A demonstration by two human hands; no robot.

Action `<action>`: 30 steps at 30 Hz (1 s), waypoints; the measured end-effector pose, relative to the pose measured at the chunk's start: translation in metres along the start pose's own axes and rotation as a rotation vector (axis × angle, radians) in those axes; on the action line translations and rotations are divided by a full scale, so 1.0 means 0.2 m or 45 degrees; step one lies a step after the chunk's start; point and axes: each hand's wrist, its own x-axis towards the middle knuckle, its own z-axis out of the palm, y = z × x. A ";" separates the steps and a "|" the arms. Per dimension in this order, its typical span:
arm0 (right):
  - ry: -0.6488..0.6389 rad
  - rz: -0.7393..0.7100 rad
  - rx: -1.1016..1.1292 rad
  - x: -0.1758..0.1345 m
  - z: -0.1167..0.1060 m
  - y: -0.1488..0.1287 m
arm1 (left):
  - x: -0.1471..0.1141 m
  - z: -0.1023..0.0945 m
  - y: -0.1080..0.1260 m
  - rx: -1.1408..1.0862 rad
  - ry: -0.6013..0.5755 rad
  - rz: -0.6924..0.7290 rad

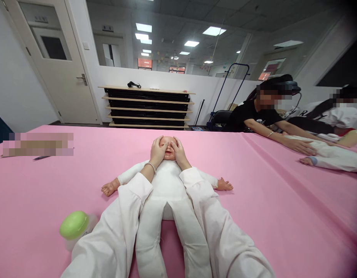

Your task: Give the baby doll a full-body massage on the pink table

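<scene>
A baby doll [167,181] with a white cloth body lies on its back, its head away from me and its arms spread to both sides. My left hand [157,151], with a beaded bracelet at the wrist, curves round the left side of the doll's head. Round the other side wraps my right hand [181,153]. Both thumbs rest on the face near the eyes and nose, covering part of it; the mouth shows below them. Near my left sleeve stands a jar with a green lid [74,225], partly hidden by that sleeve.
Pink cloth [88,154] covers the table. A blurred-out item [38,144] lies at the left. At the right, a co-worker in black [247,116] reaches over another doll [337,156], with a further person beyond. A low stack of shelves [148,101] stands against the wall.
</scene>
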 end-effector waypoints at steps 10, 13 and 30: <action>0.042 0.011 -0.025 0.02 0.00 0.01 | 0.01 0.00 0.00 0.013 0.019 -0.021; 0.017 -0.004 -0.010 0.01 0.00 0.01 | 0.01 0.00 0.00 -0.002 0.017 -0.018; -0.010 0.058 0.085 0.00 0.00 -0.02 | 0.00 0.00 0.00 -0.017 0.013 -0.024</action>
